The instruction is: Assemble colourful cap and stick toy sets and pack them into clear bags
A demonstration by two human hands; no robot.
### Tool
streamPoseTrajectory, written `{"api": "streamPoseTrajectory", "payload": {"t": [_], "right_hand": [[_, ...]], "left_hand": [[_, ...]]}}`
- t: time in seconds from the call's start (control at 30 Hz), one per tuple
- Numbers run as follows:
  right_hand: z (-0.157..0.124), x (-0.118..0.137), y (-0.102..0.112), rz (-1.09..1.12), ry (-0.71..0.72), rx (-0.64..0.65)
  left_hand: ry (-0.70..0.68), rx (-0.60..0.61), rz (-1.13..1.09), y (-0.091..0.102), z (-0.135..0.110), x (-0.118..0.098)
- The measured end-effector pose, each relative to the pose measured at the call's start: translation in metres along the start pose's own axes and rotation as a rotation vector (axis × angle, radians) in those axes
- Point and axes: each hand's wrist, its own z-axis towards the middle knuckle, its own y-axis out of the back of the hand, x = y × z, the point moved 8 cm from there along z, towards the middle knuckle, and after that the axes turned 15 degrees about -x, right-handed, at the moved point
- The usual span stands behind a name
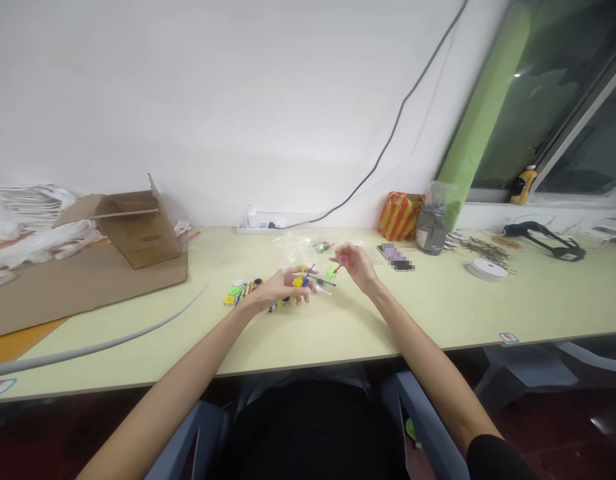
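A cardboard box (138,223) stands open on a flattened cardboard sheet (88,287) at the left end of the pale-yellow counter (388,320), beside a stack of paper and white plastic bags (33,207). A grey cable (113,340) curves across the counter toward its front edge, and a white power strip (258,223) sits against the wall at the back edge. Near the middle of the counter lies a loose spread of small coloured plastic parts (243,295) in green, yellow, blue and black. The person's left hand (281,290) is just above them, fingers loosely curled, yellow and blue pieces close against the fingertips; whether it grips them cannot be told. A transparent plastic bag (293,250) lies behind the hands. The right hand (355,261) is raised just beside the left, thumb and forefinger pressed together, pinching a small red stick (337,269), with a green piece just below it. Along the back edge, further right, are an orange-striped bag (401,215), a phone (395,257) with a blurred screen and a grey canister (431,230) — then a leaning green roll (488,107), a yellow bottle (523,185) on the windowsill, a white tape roll (487,269) and a black strap (545,240).
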Motion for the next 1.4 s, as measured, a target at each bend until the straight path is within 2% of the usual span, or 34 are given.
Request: {"api": "streamPoseTrajectory", "payload": {"t": [0.1,0.23,0.33,0.43,0.53,0.63,0.8,1.03,1.17,1.27,1.4], "right_hand": [[0.000,0.009,0.005,-0.013,0.009,-0.005],[-0.006,0.016,0.002,0.013,-0.016,0.059],[-0.009,0.015,-0.002,0.033,-0.065,0.095],[-0.007,0.010,0.000,0.025,-0.090,0.062],[-0.004,0.012,0.004,0.042,-0.039,0.002],[-0.003,0.016,0.009,0.001,0.060,-0.034],[-0.003,0.014,0.009,-0.261,0.155,-0.021],[-0.007,0.011,-0.003,-0.332,0.217,0.101],[-0.011,0.012,-0.007,-0.428,0.261,0.126],[-0.014,0.014,-0.009,-0.382,0.241,0.124],[-0.020,0.011,-0.016,-0.319,0.137,0.222]], "left_hand": [[0.073,0.083,0.027,-0.007,-0.005,0.006],[0.130,0.160,0.091,-0.013,-0.010,0.014],[0.169,0.190,0.132,-0.012,-0.012,0.020],[0.214,0.284,0.144,-0.015,-0.017,0.026],[0.273,0.397,0.154,-0.019,-0.024,0.032],[0.335,0.451,0.178,-0.021,-0.029,0.036],[0.291,0.479,0.161,-0.027,-0.029,0.027],[0.300,0.468,0.202,-0.026,-0.029,0.028],[0.299,0.464,0.178,-0.024,-0.028,0.028],[0.317,0.457,0.156,-0.023,-0.028,0.030],[0.322,0.428,0.144,-0.024,-0.026,0.029]]}}
